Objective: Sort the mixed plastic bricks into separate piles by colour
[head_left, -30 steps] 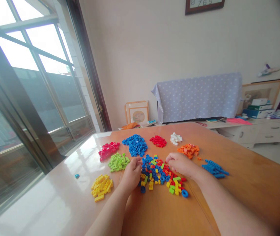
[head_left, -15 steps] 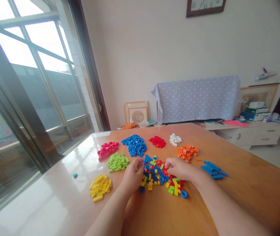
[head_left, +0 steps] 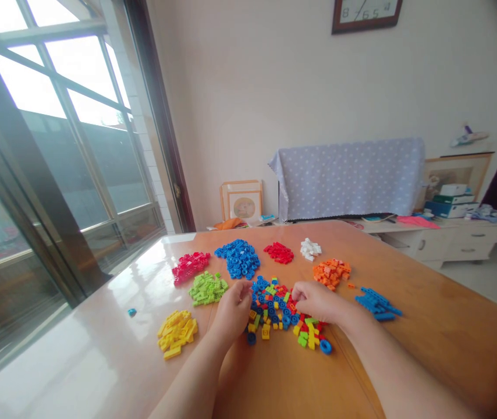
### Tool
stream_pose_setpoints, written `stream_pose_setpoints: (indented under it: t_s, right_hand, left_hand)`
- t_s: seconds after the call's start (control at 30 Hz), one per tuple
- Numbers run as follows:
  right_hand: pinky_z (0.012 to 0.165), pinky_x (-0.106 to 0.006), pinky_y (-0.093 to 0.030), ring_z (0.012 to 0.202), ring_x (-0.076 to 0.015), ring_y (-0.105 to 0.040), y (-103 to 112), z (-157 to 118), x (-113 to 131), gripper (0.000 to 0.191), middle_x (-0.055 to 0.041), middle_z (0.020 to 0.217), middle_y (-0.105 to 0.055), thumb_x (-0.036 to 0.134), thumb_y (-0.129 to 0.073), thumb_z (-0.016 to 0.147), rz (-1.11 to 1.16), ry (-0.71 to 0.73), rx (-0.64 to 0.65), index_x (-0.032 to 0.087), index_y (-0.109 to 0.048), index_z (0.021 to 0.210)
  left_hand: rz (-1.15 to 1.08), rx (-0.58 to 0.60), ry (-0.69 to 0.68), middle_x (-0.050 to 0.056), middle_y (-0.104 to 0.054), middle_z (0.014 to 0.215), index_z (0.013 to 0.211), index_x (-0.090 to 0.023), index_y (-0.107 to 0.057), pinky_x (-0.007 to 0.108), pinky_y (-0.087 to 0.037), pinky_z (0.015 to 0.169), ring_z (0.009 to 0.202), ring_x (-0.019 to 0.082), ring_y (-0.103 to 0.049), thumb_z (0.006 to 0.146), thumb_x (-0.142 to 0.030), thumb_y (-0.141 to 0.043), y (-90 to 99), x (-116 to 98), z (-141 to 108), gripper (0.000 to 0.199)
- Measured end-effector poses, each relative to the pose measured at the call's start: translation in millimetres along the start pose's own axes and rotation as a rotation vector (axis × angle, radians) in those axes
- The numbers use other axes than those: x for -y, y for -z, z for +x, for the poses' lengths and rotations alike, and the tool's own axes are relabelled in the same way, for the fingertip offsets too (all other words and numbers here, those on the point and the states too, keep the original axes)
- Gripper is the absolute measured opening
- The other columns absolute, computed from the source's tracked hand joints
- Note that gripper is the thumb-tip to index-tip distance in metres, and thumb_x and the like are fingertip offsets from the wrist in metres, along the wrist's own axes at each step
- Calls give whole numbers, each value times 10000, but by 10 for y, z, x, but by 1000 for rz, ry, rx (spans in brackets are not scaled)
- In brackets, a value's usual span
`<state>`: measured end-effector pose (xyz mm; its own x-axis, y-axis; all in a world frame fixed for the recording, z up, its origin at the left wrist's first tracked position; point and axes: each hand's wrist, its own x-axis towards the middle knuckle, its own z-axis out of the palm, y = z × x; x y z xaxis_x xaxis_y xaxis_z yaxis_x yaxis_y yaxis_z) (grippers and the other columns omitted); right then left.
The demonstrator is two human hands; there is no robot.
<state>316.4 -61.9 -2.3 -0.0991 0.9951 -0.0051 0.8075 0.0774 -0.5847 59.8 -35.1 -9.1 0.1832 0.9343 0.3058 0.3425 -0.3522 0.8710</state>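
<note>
A mixed heap of toy building bricks [head_left: 273, 311] in blue, yellow, red and green lies in front of me on the wooden table [head_left: 270, 378]. At the heap's left side is my left hand [head_left: 234, 308], its fingers curled together; whatever they hold, if anything, is hidden. On the right side my right hand [head_left: 313, 299] reaches into the heap with bent, closed fingertips, and I cannot make out anything in them. Just left of my left hand sit a light green brick pile [head_left: 208, 288] and a yellow brick pile [head_left: 177, 333].
Farther back are a crimson pile [head_left: 190, 267], a blue pile [head_left: 237, 258], a red pile [head_left: 279, 252] and a white pile [head_left: 310, 249]. To the right lie orange bricks [head_left: 331, 273] and long blue pieces [head_left: 377, 304]. A small blue piece [head_left: 132, 312] rests far left.
The view has shifted very slightly. Both hands keep nearly the same place at the heap, with my left hand a touch farther left.
</note>
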Motion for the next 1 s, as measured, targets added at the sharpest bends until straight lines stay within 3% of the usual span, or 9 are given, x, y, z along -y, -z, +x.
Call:
stream_pose_setpoints:
  t_s: [0.2, 0.6, 0.83, 1.0]
  right_hand:
    - [535, -193, -301, 663, -113, -552, -50, 1, 43, 130, 12, 748, -655, 175, -619, 712, -18, 71, -21, 197, -686, 821]
    - [571, -221, -297, 689, -130, -554, -70, 56, 43, 120, 3, 765, -676, 137, -604, 680, -103, 38, -84, 206, -676, 748]
    - [576, -216, -335, 668, -129, -561, -25, 55, 90, 135, -4, 731, -673, 167, -570, 696, 76, 30, -97, 190, -682, 768]
    - [536, -218, -341, 594, -112, -496, -3, 9, 209, 125, 6, 660, -616, 188, -560, 684, 321, -8, -122, 172, -669, 744]
  left_hand:
    - [32, 2, 2, 85, -713, 1019, 1049, -188, -668, 298, -494, 788, 929, 227, -655, 856, -375, -555, 23, -41, -7, 292]
    - [67, 14, 2, 82, -713, 999, 1045, -184, -662, 284, -479, 748, 875, 214, -649, 852, -374, -556, 38, -114, -15, 291]
    - [6, 16, -14, 78, -713, 962, 1012, -186, -674, 286, -476, 738, 862, 217, -646, 835, -376, -584, 32, -160, -38, 275]
    - [-2, 34, -42, 68, -705, 954, 1030, -194, -669, 279, -470, 729, 848, 205, -637, 845, -358, -574, -12, -184, -66, 265]
